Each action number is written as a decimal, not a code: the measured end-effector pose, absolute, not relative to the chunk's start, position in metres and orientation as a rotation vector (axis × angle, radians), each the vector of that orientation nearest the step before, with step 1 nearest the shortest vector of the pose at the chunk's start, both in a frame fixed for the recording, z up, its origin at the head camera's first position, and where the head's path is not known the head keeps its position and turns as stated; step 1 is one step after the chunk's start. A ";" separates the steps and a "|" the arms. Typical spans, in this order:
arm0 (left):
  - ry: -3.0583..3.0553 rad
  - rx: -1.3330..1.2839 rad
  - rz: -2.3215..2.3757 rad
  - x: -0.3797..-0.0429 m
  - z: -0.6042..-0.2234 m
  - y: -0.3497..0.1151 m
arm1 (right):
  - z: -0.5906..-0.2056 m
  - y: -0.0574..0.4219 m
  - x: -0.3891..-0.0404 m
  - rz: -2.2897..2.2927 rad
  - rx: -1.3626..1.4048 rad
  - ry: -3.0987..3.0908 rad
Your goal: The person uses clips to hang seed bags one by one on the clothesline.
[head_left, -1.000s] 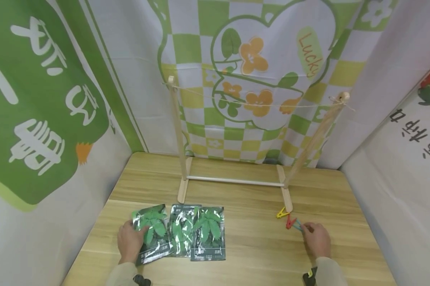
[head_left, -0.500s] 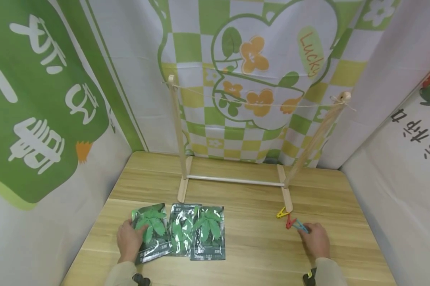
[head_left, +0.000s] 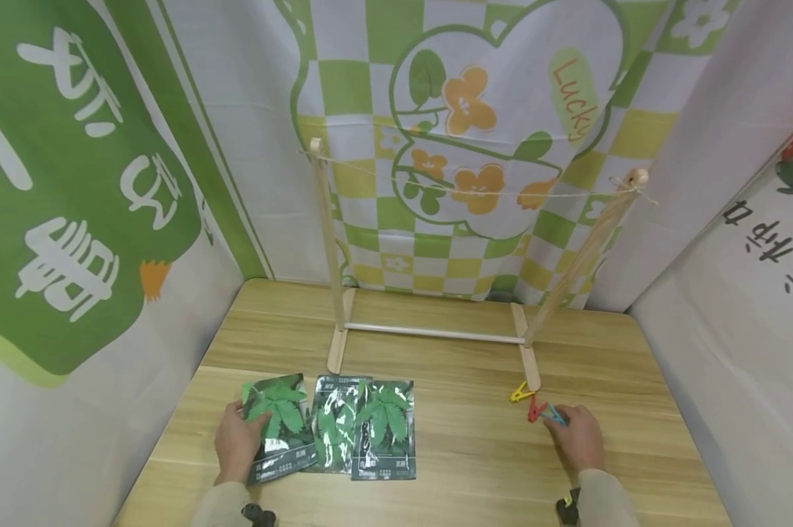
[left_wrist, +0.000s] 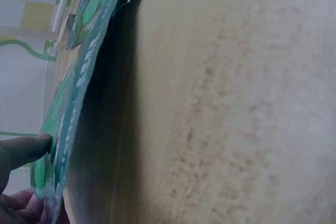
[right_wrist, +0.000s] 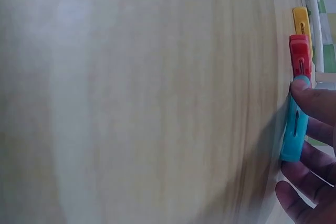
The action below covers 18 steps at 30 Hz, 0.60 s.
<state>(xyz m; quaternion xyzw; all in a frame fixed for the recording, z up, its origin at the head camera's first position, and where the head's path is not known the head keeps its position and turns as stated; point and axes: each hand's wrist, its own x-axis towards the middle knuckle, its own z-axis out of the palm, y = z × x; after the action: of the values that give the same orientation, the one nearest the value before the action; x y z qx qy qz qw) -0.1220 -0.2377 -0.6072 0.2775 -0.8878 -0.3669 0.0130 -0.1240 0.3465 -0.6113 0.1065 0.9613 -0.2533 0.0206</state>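
Observation:
My left hand (head_left: pixel 236 443) pinches the left edge of a green foil packet (head_left: pixel 284 424) with a leaf picture. In the left wrist view the thumb (left_wrist: pixel 32 148) presses its printed face, fingers behind, and the packet's edge (left_wrist: pixel 79 93) stands above the table. Two similar packets lie flat beside it, a middle packet (head_left: pixel 333 432) and a right packet (head_left: pixel 386 432) that overlaps it. On the right, my right hand (head_left: pixel 581 437) holds a blue clothespin (right_wrist: pixel 295 124) between thumb and fingers. A red clothespin (head_left: pixel 535 410) and a yellow clothespin (head_left: pixel 520 394) lie just beyond it.
A wooden rack stands at the back, with a left post (head_left: pixel 329 241), a right post (head_left: pixel 577 263), a string (head_left: pixel 488 194) between their tops and a white rod (head_left: pixel 436 333) low down. Patterned curtains (head_left: pixel 343 88) hang behind the wooden table (head_left: pixel 462 432).
The blue clothespin has turned in my right fingers, and the right hand has shifted slightly left and up. My left hand and its packet have barely moved.

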 end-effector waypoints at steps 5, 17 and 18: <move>-2.762 0.871 -1.174 -0.121 -0.606 -0.243 | -0.614 0.342 -0.128 -0.779 0.294 3.005; -2.583 0.998 -1.484 -0.121 -0.605 -0.251 | -0.615 0.337 -0.134 -0.761 0.247 3.010; -2.572 1.008 -1.508 -0.121 -0.605 -0.251 | -0.614 0.337 -0.134 -0.760 0.248 3.008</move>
<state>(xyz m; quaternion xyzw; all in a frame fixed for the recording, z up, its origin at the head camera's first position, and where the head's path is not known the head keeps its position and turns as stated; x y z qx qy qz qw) -0.1208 -0.2510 -0.6047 0.3203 -0.8172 -0.4791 -0.0028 -0.1345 0.3369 -0.6143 0.0798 0.9663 -0.2441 0.0147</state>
